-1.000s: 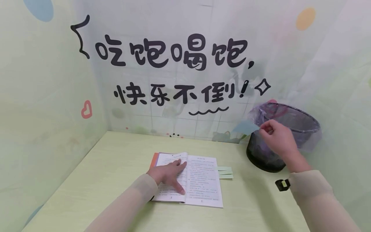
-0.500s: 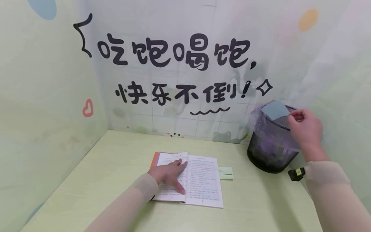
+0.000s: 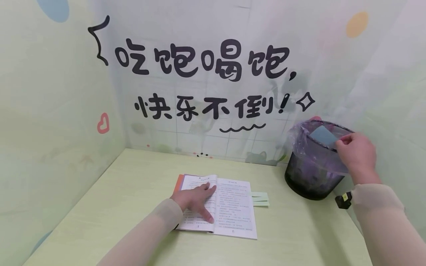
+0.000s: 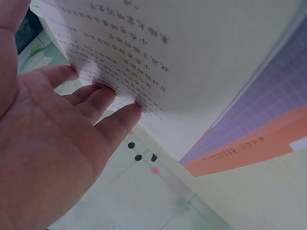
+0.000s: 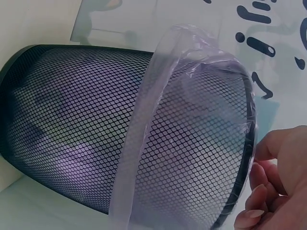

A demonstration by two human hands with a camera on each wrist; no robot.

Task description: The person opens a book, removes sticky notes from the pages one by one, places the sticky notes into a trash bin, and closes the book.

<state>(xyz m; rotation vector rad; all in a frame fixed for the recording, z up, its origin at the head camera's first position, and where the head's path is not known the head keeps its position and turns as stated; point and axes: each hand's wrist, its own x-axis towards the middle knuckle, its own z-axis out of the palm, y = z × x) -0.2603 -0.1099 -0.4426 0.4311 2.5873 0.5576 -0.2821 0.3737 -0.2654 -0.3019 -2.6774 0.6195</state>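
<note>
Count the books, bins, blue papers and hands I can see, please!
Books: 1, the open book
Bins: 1, the mesh bin
Blue papers: 1, the blue paper at the right hand's fingers
Hands: 2, the left hand and the right hand
Total: 5

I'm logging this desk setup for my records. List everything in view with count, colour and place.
Table: 1, pale yellow-green, lower view
Backdrop walls: 3, pale with coloured prints, around the table
Lettering: 2 lines, black, back wall
Open book: 1, white pages with orange and purple at the left edge, mid-table
Paper strips: apparently 3, pale green, out from the book's right edge
Bin: 1, black mesh, table's right rear
Bag: 1, translucent purple, over the bin's rim
Note: 1, blue, at the bin's mouth
Wrist device: 1 clearly seen, black with yellow mark, right wrist
Sleeves: 2, beige, from below
Left hand: 1, bare, on the left page
Right hand: 1, bare, pinching the note
</note>
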